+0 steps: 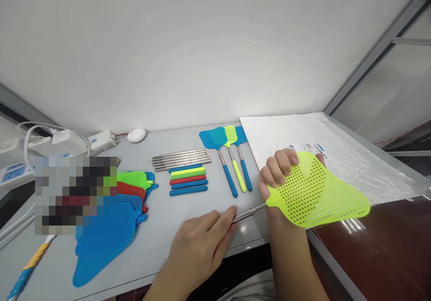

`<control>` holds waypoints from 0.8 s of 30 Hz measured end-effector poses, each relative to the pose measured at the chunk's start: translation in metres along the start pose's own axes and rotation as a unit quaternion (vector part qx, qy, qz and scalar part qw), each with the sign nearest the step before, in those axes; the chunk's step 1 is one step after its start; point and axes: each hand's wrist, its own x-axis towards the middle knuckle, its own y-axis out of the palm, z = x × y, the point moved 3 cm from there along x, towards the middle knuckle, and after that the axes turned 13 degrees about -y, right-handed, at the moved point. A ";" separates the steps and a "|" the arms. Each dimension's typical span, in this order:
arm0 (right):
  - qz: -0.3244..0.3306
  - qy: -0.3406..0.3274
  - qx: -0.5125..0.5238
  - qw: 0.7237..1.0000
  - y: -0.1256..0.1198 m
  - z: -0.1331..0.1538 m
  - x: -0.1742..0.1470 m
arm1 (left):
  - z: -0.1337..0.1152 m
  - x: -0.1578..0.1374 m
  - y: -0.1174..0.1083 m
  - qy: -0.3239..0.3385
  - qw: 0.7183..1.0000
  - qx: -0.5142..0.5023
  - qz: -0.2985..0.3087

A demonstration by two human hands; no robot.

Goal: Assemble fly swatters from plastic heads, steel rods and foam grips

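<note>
My left hand (202,240) is closed round a silver metal rod (248,214) held above the table's front edge. The rod's far end meets the neck of a yellow-green perforated fly swatter head (325,197). Gripping that head from behind near its neck is my right hand (278,170), fingers curled over its upper edge. The rod's near end is hidden in my left hand. Beyond my hands lie several fly swatters with handles, including a yellow one (238,175) between blue ones. Coloured handle grips (188,180) and silver rods (180,159) lie in rows to their left.
Loose swatter heads in blue (107,242), red (133,189) and green (131,178) overlap at the left, beside a pixelated patch. White cables and a power strip (101,142) sit farther back, near a white rounded object (136,135). A white plastic package (279,132) covers the right side.
</note>
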 end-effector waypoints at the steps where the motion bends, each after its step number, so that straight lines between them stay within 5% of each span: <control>1: -0.005 -0.001 -0.009 1.000 0.001 0.000 -0.002 | 0.000 -0.001 0.000 -0.001 1.000 0.004 -0.001; 10: 0.051 0.036 0.034 0.997 0.012 -0.011 -0.010 | -0.011 0.000 -0.009 -0.025 0.996 -0.066 0.054; 15: 0.025 0.077 0.044 0.996 0.009 -0.033 -0.011 | -0.026 -0.001 -0.011 -0.132 0.961 -0.193 0.148; 17: 0.005 0.107 0.021 0.994 0.010 -0.048 -0.017 | -0.029 0.000 -0.011 -0.211 0.914 -0.290 0.190; 20: -0.015 0.152 -0.062 0.986 0.016 -0.062 -0.033 | -0.026 0.000 -0.013 -0.334 0.782 -0.475 0.228; 22: 0.033 0.193 -0.138 0.971 0.023 -0.065 -0.045 | -0.021 -0.001 -0.016 -0.371 0.692 -0.580 0.218; 24: 0.104 0.228 -0.193 0.948 0.028 -0.064 -0.055 | -0.015 -0.001 -0.021 -0.367 0.655 -0.635 0.181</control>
